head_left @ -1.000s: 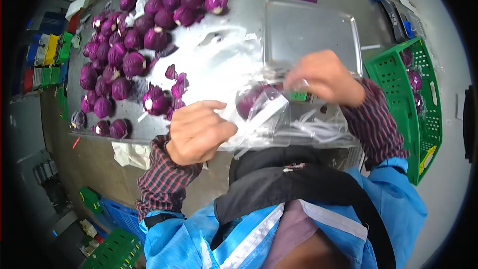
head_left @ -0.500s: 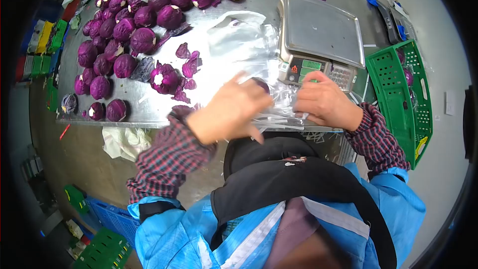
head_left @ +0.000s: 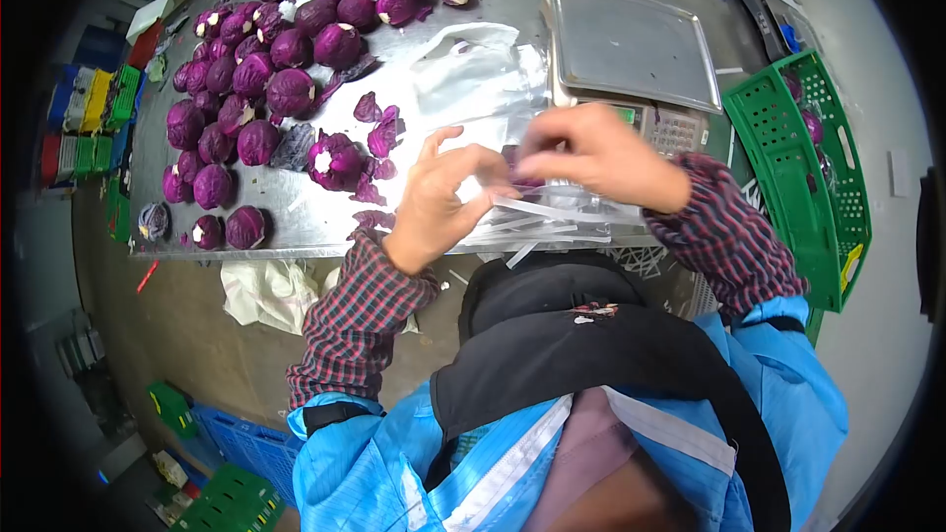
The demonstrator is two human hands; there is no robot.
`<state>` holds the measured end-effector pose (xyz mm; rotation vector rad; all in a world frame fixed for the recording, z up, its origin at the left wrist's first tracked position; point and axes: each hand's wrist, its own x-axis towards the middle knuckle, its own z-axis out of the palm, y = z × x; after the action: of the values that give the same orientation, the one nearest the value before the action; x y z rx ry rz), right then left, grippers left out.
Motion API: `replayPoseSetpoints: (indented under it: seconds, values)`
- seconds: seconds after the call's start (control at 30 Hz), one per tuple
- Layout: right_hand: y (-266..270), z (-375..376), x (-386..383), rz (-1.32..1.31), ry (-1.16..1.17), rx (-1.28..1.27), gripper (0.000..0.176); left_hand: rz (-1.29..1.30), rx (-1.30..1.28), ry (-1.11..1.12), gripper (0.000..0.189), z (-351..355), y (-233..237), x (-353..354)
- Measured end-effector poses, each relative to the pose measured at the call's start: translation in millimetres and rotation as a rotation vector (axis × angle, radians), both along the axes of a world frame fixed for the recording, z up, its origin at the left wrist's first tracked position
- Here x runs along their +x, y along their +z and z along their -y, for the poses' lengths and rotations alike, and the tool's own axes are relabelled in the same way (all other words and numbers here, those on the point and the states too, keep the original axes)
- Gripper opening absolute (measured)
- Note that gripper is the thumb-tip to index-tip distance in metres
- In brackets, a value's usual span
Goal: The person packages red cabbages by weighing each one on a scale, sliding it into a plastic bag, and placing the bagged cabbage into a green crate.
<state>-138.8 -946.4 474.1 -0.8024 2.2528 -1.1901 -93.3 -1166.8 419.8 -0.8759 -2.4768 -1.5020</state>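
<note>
Steel tabletop (head_left: 296, 222) fills the middle of the head view, seen from above, with your two hands working at its near edge.

Your left hand (head_left: 443, 202) is half curled, thumb raised and fingertips pinching a clear plastic bag (head_left: 552, 199). Your right hand (head_left: 601, 153) is closed over the top of that same bag, fingers bunched tight on the film. Between both hands, inside the bag, sits a small purple cabbage (head_left: 519, 169), mostly hidden by your fingers. Just below the bag, loose white strips (head_left: 552, 227) lie at the table's front edge.

Just behind your right hand stands a grey electronic weighing scale (head_left: 631, 44) with a flat metal pan. Beside it to the left lies a pile of flat clear plastic bags (head_left: 473, 69). Near your left hand, torn purple cabbage leaves (head_left: 379, 133) are scattered around one trimmed head. Farther left, a heap of round purple cabbages (head_left: 256, 69) covers the table.

At the far right, a green slatted plastic crate (head_left: 788, 128) holds a few bagged cabbages. Below the table edge hangs crumpled white plastic (head_left: 261, 291).
</note>
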Motion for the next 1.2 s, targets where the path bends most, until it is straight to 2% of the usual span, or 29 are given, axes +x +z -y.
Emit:
replayPoseSetpoints:
  seconds: [0.03,0.07,0.1,0.13,0.17,0.2,0.27,0.33,0.53,0.63,0.67,0.7,0.73,0.77,0.83,0.87,0.93,1.0,1.17,1.2]
  values:
    - [-1,12,1,0.024,0.064,0.07,0.03,-0.005,-0.001,0.028,0.024,-1,8,1]
    - [-16,20,10,-0.151,0.042,-0.169,0.038,-0.009,0.015,0.1,0.025,-3,9,7]
    - [-29,22,14,-0.267,0.055,-0.068,0.042,0.057,-0.008,0.165,0.03,3,0,15]
    - [-28,24,18,-0.363,0.025,-0.033,0.038,0.299,0.094,0.291,0.037,-2,4,23]
    - [-32,28,24,-0.511,0.0,-0.288,0.033,0.381,0.333,0.252,0.044,-5,2,24]
    - [-24,29,30,-0.569,0.047,-0.174,0.029,0.231,0.041,0.231,0.045,5,-1,17]
    - [-20,33,37,-0.682,0.027,-0.052,0.026,0.225,0.113,0.21,0.045,-4,11,23]
    - [-12,30,37,-0.677,0.034,0.076,0.025,0.25,0.03,0.196,0.048,-7,16,16]
    - [-20,11,42,-0.695,-0.022,0.008,0.025,0.115,-0.057,0.143,0.054,-19,13,13]
    - [-30,5,46,-0.931,-0.034,-0.068,0.018,0.11,-0.037,0.149,0.053,-31,18,13]
    - [-37,4,45,-1.047,-0.054,-0.225,0.013,0.104,-0.023,0.156,0.051,-30,19,13]
    - [-37,3,46,-1.066,-0.036,-0.223,0.011,0.121,-0.055,0.165,0.05,-31,22,15]
    - [-37,0,47,-1.076,-0.024,-0.236,0.012,0.142,-0.093,0.188,0.05,-33,24,14]
    - [-44,2,47,-1.02,-0.023,-0.195,0.014,0.013,-0.096,0.147,0.052,-29,13,11]
    - [-39,-6,46,-0.753,-0.119,-0.266,0.026,0.106,-0.092,0.207,0.054,-38,22,18]
    - [-32,-7,46,-0.721,-0.141,-0.246,0.028,0.096,-0.115,0.217,0.054,-36,21,18]
    - [-29,-6,45,-0.642,-0.051,-0.168,0.027,-0.064,-0.161,0.184,0.061,-41,34,20]
    - [-19,-4,42,-0.671,-0.009,-0.155,0.023,0.03,-0.11,0.17,0.059,-36,25,18]
    - [-7,7,33,-0.694,0.131,-0.105,0.018,0.033,-0.021,0.193,0.051,-33,14,20]
    - [-8,7,31,-0.569,0.093,-0.144,0.018,0.009,0.012,0.191,0.05,-33,8,19]
